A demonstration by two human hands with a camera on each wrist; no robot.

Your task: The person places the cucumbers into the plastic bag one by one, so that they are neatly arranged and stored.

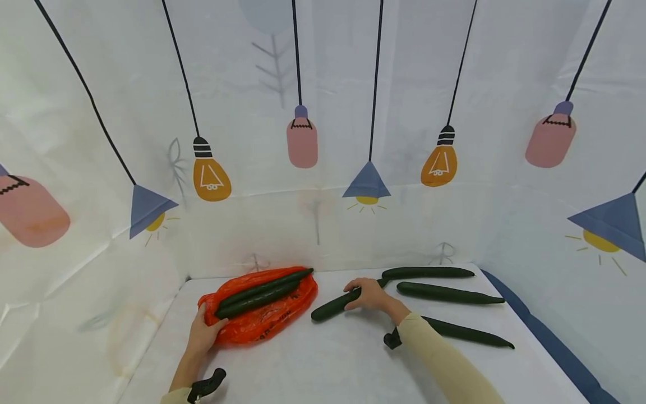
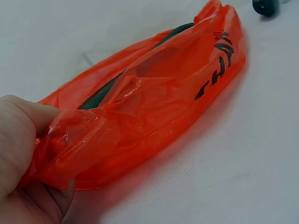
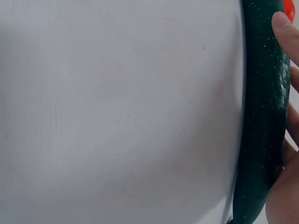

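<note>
Head view, right hand [image 1: 372, 294] gripping cucumber [image 1: 335, 304] lying on counter [image 1: 323, 359], long axis running lower-left toward orange bag [image 1: 267, 317], left hand [image 1: 203, 334] pinching bag's near end.

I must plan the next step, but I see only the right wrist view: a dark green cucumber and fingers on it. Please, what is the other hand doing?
Observer: The left hand grips the near end of an orange plastic bag lying on the white table.
Operator: Is something inside the bag already?
Observer: Yes, two cucumbers lie side by side in it.
Operator: How many cucumbers are outside it?
Observer: Four: the one under the right hand, plus three loose cucumbers to its right.
Operator: Is my cucumber lifted?
Observer: The head view shows the held cucumber apparently resting on the table, right of the bag.
</note>
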